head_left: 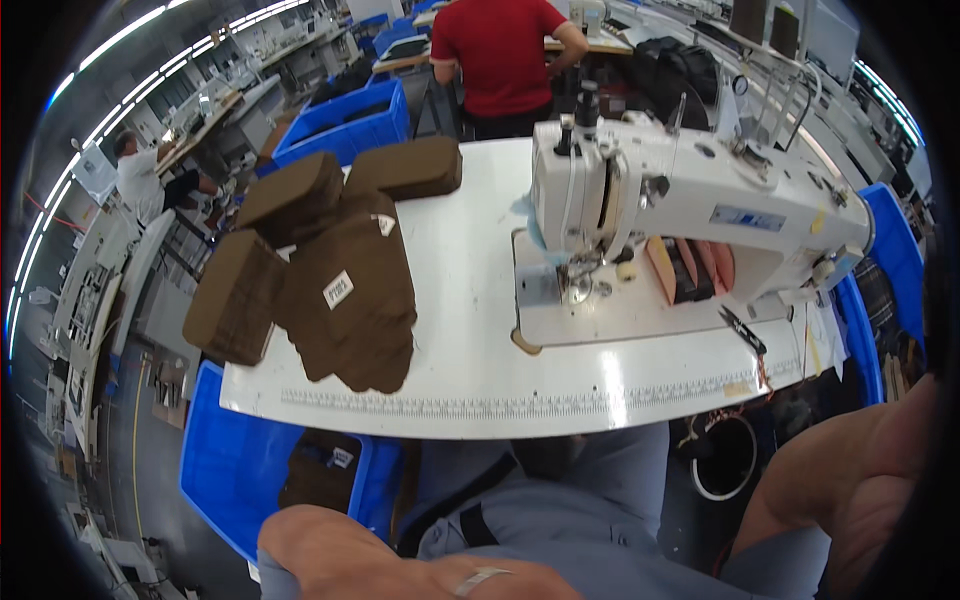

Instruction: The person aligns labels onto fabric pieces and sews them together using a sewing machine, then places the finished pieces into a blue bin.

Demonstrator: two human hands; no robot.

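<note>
At the lower edge, in front of my lap, is my left hand (430,574) with a ring on one finger. Its fingers are mostly cut off by the frame, so I cannot see whether they hold anything. My right hand (880,505) is raised at the lower right rim, with its fingers also out of sight. Neither visible part touches the table. A white sewing machine (690,190) stands on the white tabletop (470,300). Left of it lie a stack of dark brown fabric pieces (355,310) and several brown bundles (240,300), some with white labels. Black thread snips (742,328) lie right of the needle.
A blue bin (235,440) with brown pieces (320,475) is below the table's left edge. Another blue bin (895,270) stands right of the machine. Beyond the table are a blue crate (345,125) and a person in red (500,60). A seated person (145,180) works far left.
</note>
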